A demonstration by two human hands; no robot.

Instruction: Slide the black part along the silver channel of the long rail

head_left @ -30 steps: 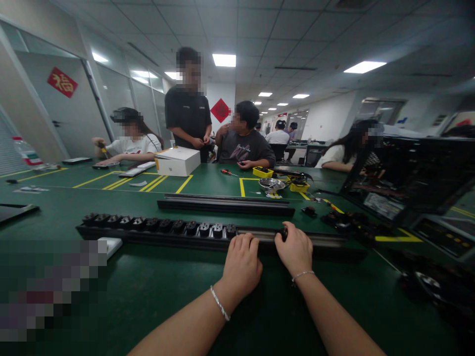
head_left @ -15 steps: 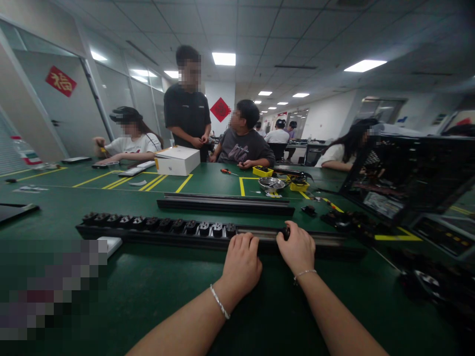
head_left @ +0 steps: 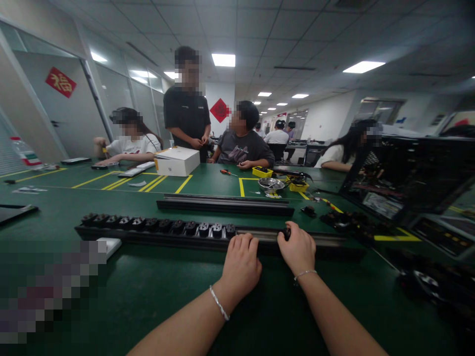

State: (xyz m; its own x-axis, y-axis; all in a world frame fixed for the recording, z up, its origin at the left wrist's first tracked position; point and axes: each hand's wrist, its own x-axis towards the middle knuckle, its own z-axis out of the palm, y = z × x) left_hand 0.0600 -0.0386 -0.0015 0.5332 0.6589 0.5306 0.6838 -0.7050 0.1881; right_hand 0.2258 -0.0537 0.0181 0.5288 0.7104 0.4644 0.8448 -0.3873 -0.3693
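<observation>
A long black metal rail (head_left: 156,237) lies across the table in front of me, with a row of black socket modules (head_left: 177,226) seated along its left and middle part. My left hand (head_left: 243,261) has its fingers curled over the rail's near edge, just right of the last module in the row. Farther right, my right hand (head_left: 298,248) pinches a small black socket module (head_left: 285,233) at the open channel of the rail; the fingers hide most of that piece. Behind this rail lies a second black rail (head_left: 225,204), touched by neither hand.
A white box (head_left: 178,162), a metal bowl (head_left: 271,185) and a yellow tray (head_left: 261,172) stand farther back on the green table (head_left: 156,287). Loose black parts (head_left: 345,220) and a large black case (head_left: 408,173) are at the right. Several people sit or stand beyond.
Both hands keep nearly the same place and grip. The rails and modules show no visible change beyond a slight shift of the view.
</observation>
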